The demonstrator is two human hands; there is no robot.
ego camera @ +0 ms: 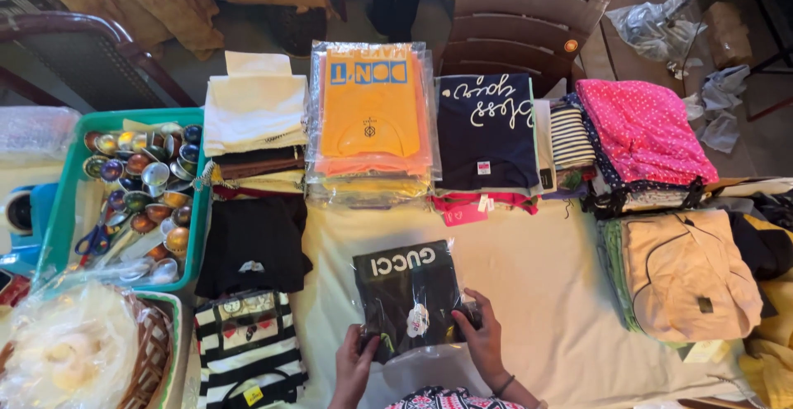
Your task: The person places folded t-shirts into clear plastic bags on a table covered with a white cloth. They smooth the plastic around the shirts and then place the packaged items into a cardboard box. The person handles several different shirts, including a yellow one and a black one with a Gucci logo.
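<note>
A black folded T-shirt (410,296) in a clear plastic sleeve is lying on the cloth-covered worktop (537,293), both hands pinching its lower edge, left hand (355,365) and right hand (481,339) apparently sealing it; smoothing flat seems next.

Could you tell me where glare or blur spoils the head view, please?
In the head view, glare streaks the clear wrap on the orange shirt stack; the plastic bag under both hands also shines; the left hand and right hand look sharp; edges bend slightly; lighting is even, shadows soft.
</note>
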